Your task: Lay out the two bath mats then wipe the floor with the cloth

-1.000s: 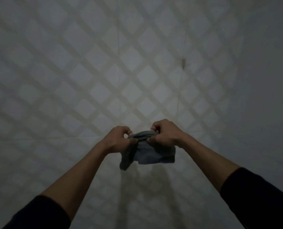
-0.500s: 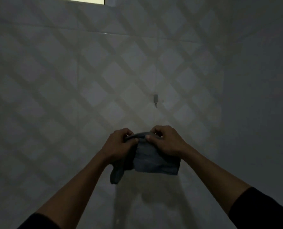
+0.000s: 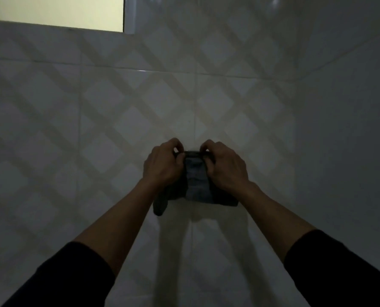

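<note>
A dark grey-blue cloth hangs folded against the tiled wall at chest height. My left hand pinches its top left edge and my right hand pinches its top right edge, both raised in front of me. The cloth's lower left corner droops below my left wrist. The small wall hook seen before is hidden behind the cloth and hands. Neither bath mat is in view, nor is the floor.
A lit window opening sits at the upper left. A plain side wall meets the patterned wall at the right corner. The room is dim.
My view has tilted up and the window has come into sight. Both hands have lifted the cloth up to where the wall hook was, covering it.
</note>
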{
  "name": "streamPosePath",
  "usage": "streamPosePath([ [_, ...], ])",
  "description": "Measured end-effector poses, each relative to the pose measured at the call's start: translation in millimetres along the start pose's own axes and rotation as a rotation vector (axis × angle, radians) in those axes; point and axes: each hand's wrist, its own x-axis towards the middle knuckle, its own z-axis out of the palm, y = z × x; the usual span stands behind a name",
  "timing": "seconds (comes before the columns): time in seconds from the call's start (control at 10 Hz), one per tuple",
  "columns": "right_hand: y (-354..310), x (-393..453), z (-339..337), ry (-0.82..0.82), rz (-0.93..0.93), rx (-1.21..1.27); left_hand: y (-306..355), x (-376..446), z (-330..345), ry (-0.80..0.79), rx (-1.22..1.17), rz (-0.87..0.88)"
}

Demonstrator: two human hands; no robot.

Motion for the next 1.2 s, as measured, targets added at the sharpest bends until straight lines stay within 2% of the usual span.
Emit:
streamPosePath([
  [0.3,8.5,-4.1,23.9,0.044,0.007,-0.095,-5.9,-5.1,28.6,0.125,0.096,0.074],
  [0.6,7.0,-44.3,40.5,0.011,0.097,-0.083,-11.3,-40.8,43.6,0.075,0.122,0.045],
  [0.7,6.9,-52.7,44.7,-0.088,0.226,-0.031,-10.3,-44.8,42.4,0.052,0.119,0.028],
  [0.8,3.1,-65.4,49.8,-0.145,0.265,-0.036,-12.6,-51.2,41.0,0.005,0.12,0.02],
  [1.0,-21.1,-116.2,27.3,-0.409,0.301,-0.065,-25.1,-105.2,20.4,-0.182,0.157,-0.081],
  [1.2,-46.7,-175.3,-14.3,-0.624,0.355,-0.019,-29.5,-166.3,-35.2,-0.389,0.25,-0.238],
])
